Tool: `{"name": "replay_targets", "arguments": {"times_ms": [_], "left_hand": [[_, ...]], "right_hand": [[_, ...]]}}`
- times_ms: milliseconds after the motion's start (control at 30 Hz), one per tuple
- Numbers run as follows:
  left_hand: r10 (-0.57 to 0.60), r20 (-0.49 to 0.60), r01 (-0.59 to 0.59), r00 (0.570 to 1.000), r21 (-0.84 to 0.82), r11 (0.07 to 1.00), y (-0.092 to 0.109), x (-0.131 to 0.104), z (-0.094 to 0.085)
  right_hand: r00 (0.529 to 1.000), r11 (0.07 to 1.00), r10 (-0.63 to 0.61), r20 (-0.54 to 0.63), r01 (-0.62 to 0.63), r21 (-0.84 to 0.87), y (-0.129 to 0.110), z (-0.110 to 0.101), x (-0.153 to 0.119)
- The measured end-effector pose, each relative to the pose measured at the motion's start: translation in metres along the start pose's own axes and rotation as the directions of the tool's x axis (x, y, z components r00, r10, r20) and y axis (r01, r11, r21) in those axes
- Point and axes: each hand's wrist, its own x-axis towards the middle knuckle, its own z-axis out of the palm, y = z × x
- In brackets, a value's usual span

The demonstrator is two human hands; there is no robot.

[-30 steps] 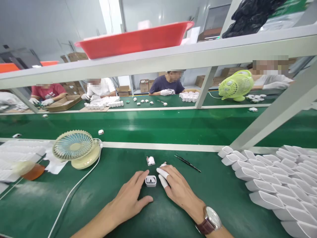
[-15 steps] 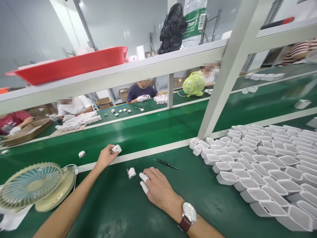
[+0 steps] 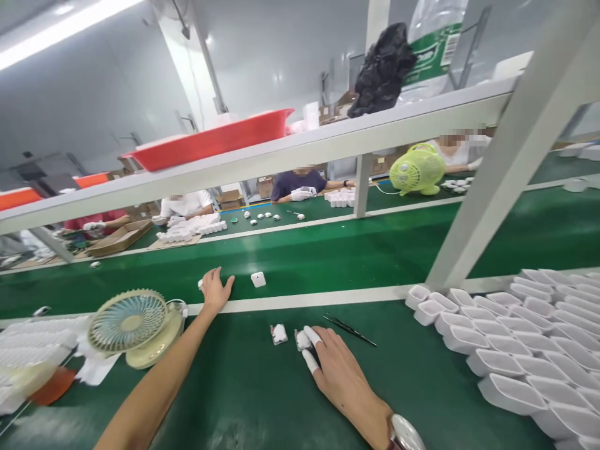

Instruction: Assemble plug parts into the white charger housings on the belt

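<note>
My left hand [image 3: 216, 291] reaches over the green belt, thumb spread away from its fingers. A small white piece [image 3: 200, 284] shows at its fingertips, mostly covered. To its right, a white square case [image 3: 257, 279] sits on the belt by itself. My right hand [image 3: 340, 369], white covers on two fingertips, is low over the green worktop. Those fingertips close around a small white part with a clear edge [image 3: 302, 339]. A similar white part [image 3: 279, 333] lies just left of it. Black tweezers [image 3: 349, 329] rest beyond the right hand's knuckles.
Rows of white open cups [image 3: 520, 350] cover the right side. A cream fan [image 3: 134, 322] stands at left, beside white pieces [image 3: 35, 344]. A slanted post [image 3: 497, 162] and a shelf bearing a red tray [image 3: 210, 140] cross the view. Co-workers sit across the belt.
The view has swung left. My left hand has let go of the white case on the belt and moved left to another white piece. A second white part now shows at my right fingertips.
</note>
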Motion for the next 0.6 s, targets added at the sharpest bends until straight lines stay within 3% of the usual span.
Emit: {"name": "replay_targets", "arguments": {"times_ms": [133,300,467,600], "left_hand": [[-0.149,-0.045,0.151,0.988,0.042,0.988,-0.032,0.008,-0.022],[-0.114,0.053,0.117,0.992,-0.051,0.992,-0.044,0.005,-0.032],[0.0,0.092,0.022,0.996,-0.238,0.971,-0.014,-0.015,-0.023],[0.212,0.2,-0.102,0.957,-0.451,0.887,0.032,-0.061,-0.013]], "right_hand": [[1.0,1.0,-0.005,-0.003,0.005,0.005,-0.003,0.001,0.002],[1.0,0.996,-0.01,0.023,0.008,0.084,-0.012,-0.01,0.008],[0.996,0.992,0.047,0.072,-0.056,0.116,-0.017,-0.019,0.012],[0.991,0.988,0.093,0.099,-0.104,0.116,-0.024,-0.024,0.013]]}}
